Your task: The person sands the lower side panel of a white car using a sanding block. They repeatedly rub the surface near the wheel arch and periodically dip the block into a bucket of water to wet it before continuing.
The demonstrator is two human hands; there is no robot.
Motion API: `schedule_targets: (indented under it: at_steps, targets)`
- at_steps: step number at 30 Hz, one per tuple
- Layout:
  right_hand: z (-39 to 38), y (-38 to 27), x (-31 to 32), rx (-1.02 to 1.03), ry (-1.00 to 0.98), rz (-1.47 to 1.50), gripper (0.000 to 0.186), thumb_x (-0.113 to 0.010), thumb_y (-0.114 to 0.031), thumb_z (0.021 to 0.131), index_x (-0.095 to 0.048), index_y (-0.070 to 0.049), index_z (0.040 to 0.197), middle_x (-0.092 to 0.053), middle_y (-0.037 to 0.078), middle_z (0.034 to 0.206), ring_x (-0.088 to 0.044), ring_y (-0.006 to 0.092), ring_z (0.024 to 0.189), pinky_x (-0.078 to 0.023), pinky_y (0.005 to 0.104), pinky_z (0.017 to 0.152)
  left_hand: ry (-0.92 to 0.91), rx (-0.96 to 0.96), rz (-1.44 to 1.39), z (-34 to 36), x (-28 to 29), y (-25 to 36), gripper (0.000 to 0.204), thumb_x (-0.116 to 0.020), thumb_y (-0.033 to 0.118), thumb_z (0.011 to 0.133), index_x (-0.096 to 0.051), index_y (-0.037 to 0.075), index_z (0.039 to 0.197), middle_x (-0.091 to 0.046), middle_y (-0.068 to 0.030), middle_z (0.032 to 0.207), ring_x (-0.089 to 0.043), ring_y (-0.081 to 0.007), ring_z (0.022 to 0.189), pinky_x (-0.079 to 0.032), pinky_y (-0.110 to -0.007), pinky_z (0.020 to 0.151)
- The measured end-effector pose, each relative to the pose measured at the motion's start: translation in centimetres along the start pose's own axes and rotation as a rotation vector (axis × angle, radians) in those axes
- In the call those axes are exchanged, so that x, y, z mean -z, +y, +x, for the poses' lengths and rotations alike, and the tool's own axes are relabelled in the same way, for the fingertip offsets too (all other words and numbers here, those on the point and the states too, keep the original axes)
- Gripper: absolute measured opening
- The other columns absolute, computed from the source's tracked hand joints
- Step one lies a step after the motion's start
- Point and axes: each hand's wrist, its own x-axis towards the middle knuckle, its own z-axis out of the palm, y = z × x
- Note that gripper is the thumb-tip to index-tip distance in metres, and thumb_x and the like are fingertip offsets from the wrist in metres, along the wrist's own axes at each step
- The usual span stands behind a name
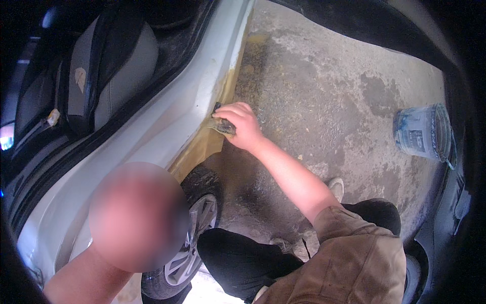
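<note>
My right hand grips a dark, dusty sanding block, its fingers curled over the top. The block rests against the lower edge of a white car sill, where a tan, filler-like band runs along the metal. My left forearm comes in from the lower left, and my left hand is over the white bodywork above the wheel. A round blur covers that hand, so its fingers cannot be made out.
A blue-stained bucket with a handle stands on the wet-patched concrete floor at the right. Grey and black car seats show through the door opening at upper left. Dark door panels curve around the right side. My bent knee is close to the wheel.
</note>
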Motion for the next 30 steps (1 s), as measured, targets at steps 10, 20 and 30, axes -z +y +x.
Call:
schedule_targets:
  at_steps: [10, 20, 30]
  targets:
    - [0.1, -6.0, -1.1, 0.036, 0.041, 0.084, 0.040, -0.080, -0.004, 0.067, -0.070, -0.012, 0.105, -0.068, 0.007, 0.113, -0.062, 0.0315, 0.115, -0.045, 0.0474, 0.103, -0.015, -0.014, 0.009, 0.2, 0.5, 0.1, 0.041, -0.087, 0.025, 0.054, -0.069, 0.012, 0.088, -0.058, -0.0079, 0.094, -0.060, -0.0312, 0.093, -0.052, -0.045, 0.082]
    - [-0.2, -6.9, -1.8, 0.028, 0.145, 0.141, 0.025, -0.075, -0.007, 0.076, -0.072, -0.012, 0.101, -0.073, 0.009, 0.108, -0.068, 0.0273, 0.114, -0.045, 0.0474, 0.107, 0.143, -0.125, 0.106, -0.4, -0.3, 0.0, 0.037, -0.084, 0.023, 0.062, -0.069, 0.012, 0.094, -0.061, -0.0095, 0.098, -0.062, -0.0320, 0.097, -0.053, -0.046, 0.085]
    - [0.3, -6.5, -1.9, 0.018, 0.148, 0.139, 0.028, -0.081, -0.012, 0.071, -0.072, -0.015, 0.097, -0.067, 0.007, 0.097, -0.066, 0.0303, 0.100, -0.049, 0.0458, 0.096, 0.004, -0.072, 0.085, -0.7, -0.2, 0.0, 0.027, -0.074, 0.018, 0.075, -0.069, 0.008, 0.100, -0.066, -0.0106, 0.103, -0.064, -0.0325, 0.100, -0.052, -0.049, 0.090]
